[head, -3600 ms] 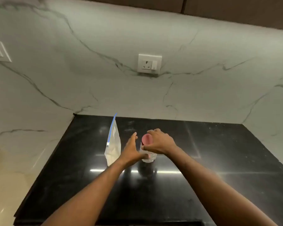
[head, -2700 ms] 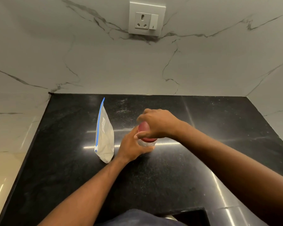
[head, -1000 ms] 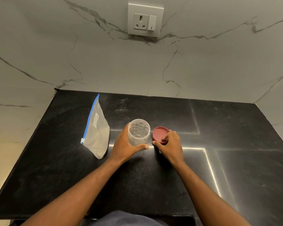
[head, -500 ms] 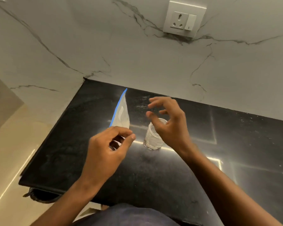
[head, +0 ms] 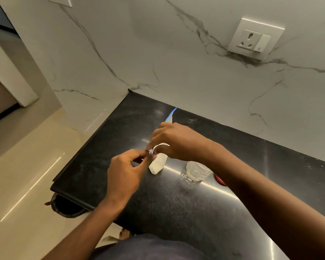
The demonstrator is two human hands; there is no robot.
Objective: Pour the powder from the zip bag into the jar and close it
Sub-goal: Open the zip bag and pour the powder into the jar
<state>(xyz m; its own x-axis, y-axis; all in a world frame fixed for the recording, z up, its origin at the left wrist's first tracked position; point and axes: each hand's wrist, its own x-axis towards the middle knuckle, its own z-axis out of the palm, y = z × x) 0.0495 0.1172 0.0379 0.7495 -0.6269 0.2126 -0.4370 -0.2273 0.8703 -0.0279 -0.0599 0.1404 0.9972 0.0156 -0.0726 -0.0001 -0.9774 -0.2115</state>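
Observation:
A clear zip bag [head: 159, 164] with a blue zip strip and white powder stands on the black counter [head: 169, 203]. My left hand [head: 124, 171] pinches the near end of the zip strip. My right hand [head: 174, 141] grips the bag's top edge just behind it and hides the middle of the bag. The open clear jar [head: 196, 171] stands upright to the right of the bag, partly behind my right forearm. A sliver of the red lid [head: 219, 180] shows on the counter right of the jar.
A marble wall with a socket plate [head: 255, 38] rises behind the counter. The counter's left edge [head: 79, 156] drops to a cream floor. A dark bin rim [head: 64, 209] shows below the near left corner.
The lid came off the jar and was set to its right. Both hands then left the jar and lid and moved left to take hold of the zip bag's top.

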